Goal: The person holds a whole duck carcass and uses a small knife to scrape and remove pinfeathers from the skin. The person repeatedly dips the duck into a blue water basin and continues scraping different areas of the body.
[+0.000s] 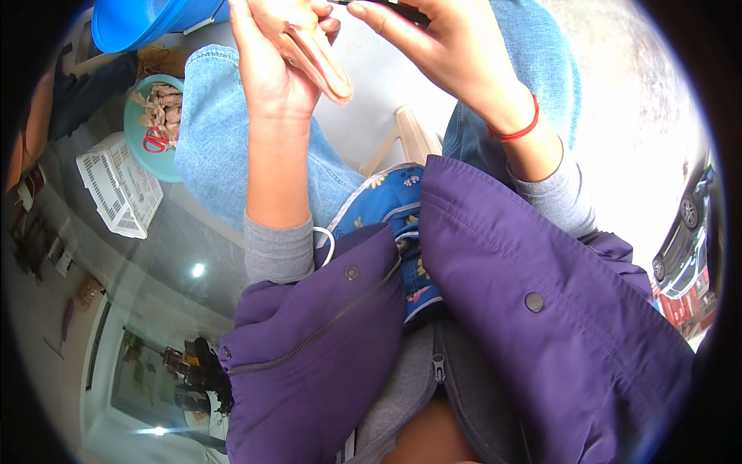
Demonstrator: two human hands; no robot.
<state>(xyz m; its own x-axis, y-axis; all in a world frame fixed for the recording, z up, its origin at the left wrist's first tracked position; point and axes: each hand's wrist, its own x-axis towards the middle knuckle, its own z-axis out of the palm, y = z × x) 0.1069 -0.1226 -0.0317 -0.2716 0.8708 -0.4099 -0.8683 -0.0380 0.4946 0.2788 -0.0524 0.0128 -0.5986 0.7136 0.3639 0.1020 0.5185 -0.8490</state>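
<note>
At the top edge, my left hand [267, 77] is closed around what looks like a plucked duck head [318, 66], its long, flat, pinkish bill pointing down toward me. The upper part of that piece runs out of the picture. Close by on the right, my right hand [452, 54] grips a thin, dark tool [402, 9] between thumb and fingers. Only part of the tool shows, so its kind is unclear. Its tip lies near the fingers of my left hand. A red cord circles my right wrist.
At the left, a teal basin [133, 124] holds several pale meat pieces and red-handled scissors [155, 140]. Beside it stands a white slotted plastic basket [116, 185]. A blue bucket [139, 27] is at the upper left, near another person's arm [35, 131]. Cars [684, 232] stand far right.
</note>
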